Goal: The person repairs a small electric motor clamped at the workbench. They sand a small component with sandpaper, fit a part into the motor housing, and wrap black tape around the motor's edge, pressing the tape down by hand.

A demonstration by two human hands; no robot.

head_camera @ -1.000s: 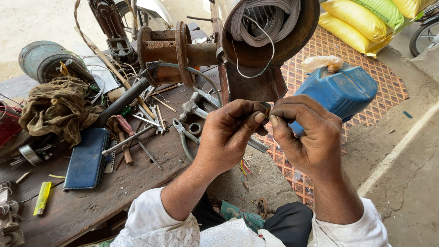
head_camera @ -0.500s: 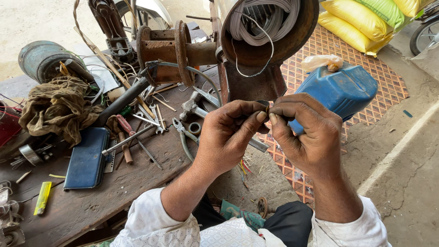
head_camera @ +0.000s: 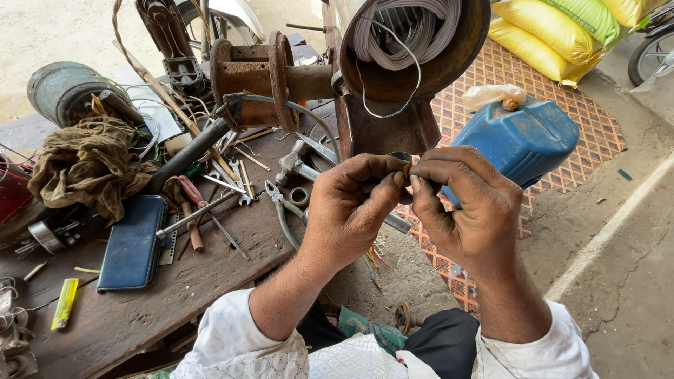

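The left hand [head_camera: 351, 210] and the right hand [head_camera: 467, 203] meet in the middle of the view, in the air beyond the right edge of the desk [head_camera: 175, 295]. Both hands are closed, with their fingertips pinched together on a small dark part [head_camera: 406, 165]; most of it is hidden by the fingers, so I cannot tell what it is exactly. Just behind the hands stands a rusty machine [head_camera: 393, 77] with a coil of grey wire [head_camera: 407, 28] inside its round drum. A blue canister [head_camera: 523, 140] lies on the ground close behind the right hand. On the desk near the left hand there are pliers [head_camera: 281, 203], a hammer [head_camera: 295, 165] and a metal ring [head_camera: 298, 195]. More toward the middle of the desk lie a screwdriver [head_camera: 193, 214] and a dark blue case [head_camera: 133, 245]. A brown rag [head_camera: 88, 165] sits at the far left part, and a small yellow piece [head_camera: 64, 302] lies near the near left edge. Yellow sacks [head_camera: 547, 38] are stacked on the ground at the far right.
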